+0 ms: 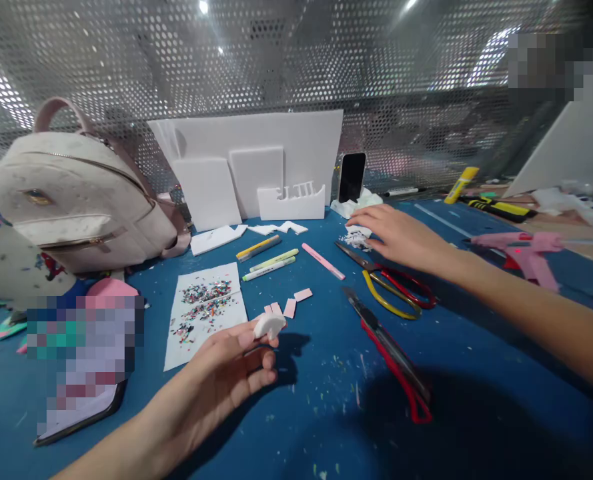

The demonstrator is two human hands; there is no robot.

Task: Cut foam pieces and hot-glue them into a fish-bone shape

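My left hand (231, 373) is raised a little over the blue table (316, 400), fingers pinched on a small white foam piece (269, 325). My right hand (399, 235) reaches forward, fingers spread flat over white foam scraps (357, 237) near a crumpled tissue (363, 200). Beneath its wrist lie scissors with red and yellow handles (396, 287). A red utility knife (391, 353) rests nearer to me. Small pink foam bits (290, 307) lie beside the left hand.
A white sheet with glitter (203, 313) lies left of centre, with pens (269, 257) behind it. White foam boards (256, 167) and a phone (351, 177) lean on the mesh wall. A beige backpack (71, 193) stands left, a pink glue gun (526, 253) right.
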